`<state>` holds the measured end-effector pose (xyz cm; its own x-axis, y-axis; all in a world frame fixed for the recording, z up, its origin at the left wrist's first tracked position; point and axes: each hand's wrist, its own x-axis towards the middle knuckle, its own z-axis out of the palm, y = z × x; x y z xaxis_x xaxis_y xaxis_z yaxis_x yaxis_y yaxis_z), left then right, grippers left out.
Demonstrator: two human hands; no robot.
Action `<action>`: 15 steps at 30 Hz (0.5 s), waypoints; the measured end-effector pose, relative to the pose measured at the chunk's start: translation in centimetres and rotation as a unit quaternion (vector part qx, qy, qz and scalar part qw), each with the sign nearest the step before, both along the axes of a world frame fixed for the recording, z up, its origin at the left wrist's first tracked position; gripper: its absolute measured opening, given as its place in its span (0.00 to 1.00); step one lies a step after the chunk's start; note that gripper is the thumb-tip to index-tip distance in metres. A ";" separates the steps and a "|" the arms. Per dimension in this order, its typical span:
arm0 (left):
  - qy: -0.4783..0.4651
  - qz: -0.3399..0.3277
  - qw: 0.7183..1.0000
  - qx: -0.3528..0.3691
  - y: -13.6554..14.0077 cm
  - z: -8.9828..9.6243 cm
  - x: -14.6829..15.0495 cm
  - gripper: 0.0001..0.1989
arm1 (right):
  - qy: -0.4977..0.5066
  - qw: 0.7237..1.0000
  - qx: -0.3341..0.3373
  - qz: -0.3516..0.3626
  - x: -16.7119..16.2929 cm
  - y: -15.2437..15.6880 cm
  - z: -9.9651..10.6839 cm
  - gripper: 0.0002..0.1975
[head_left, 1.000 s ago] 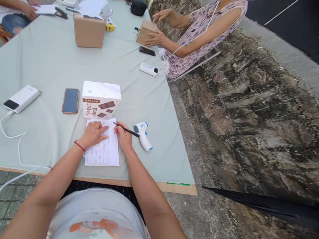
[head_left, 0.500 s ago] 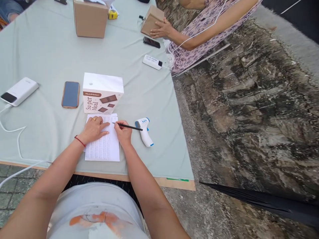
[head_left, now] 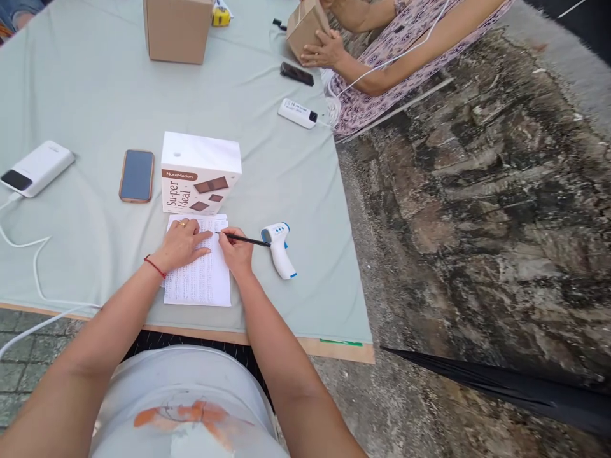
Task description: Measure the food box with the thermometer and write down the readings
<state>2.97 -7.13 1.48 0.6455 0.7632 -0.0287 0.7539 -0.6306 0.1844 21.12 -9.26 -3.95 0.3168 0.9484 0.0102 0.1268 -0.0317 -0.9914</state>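
Observation:
A sheet of paper covered in rows of small text lies on the table in front of me. My left hand rests on it with fingers spread, the index finger pointing toward the upper right of the text. Pinched in my right hand is a black pen, its tip at the paper's right part near my left index finger. Just behind the paper stands a white NutriMotion box with chocolate pieces printed on it. A white and blue infrared thermometer lies right of my right hand, beyond the pen's back end.
Left lie a phone and a white power bank with a cable. A cardboard box, a white device and a black device are farther back. Another person's hand holds a smaller carton.
The other person's carton has tilted and risen slightly. My view has shifted a little. My hands keep nearly the same place on the paper, pen still held.

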 end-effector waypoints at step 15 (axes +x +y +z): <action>-0.018 -0.009 1.000 0.016 0.2 -0.7 -0.2 0.22 | -0.001 1.000 -0.001 -0.006 -0.1 -0.1 0.3 0.12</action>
